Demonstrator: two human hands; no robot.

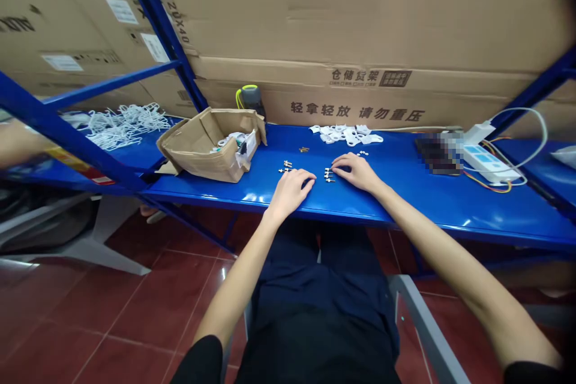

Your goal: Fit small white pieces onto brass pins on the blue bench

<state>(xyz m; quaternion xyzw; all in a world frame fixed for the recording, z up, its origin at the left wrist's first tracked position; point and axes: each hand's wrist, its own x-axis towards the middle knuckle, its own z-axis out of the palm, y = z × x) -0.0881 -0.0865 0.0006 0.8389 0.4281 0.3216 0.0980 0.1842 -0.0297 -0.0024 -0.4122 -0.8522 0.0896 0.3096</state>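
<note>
Bright, cool, fairly even indoor light. White glare streaks the front of the glossy blue metal table (427, 204), and a paler reflection marks the polished dark-red tiled floor (148, 312). Shadow deepens beneath the table; the black clothing (319, 336) shows little detail. Wide-angle distortion slants the blue metal post (166, 30). The left margin is blurred, the upper right corner black. Small white-and-metal pin-shaped parts (329, 175) resolve poorly; pixelation masks an area at right.
</note>
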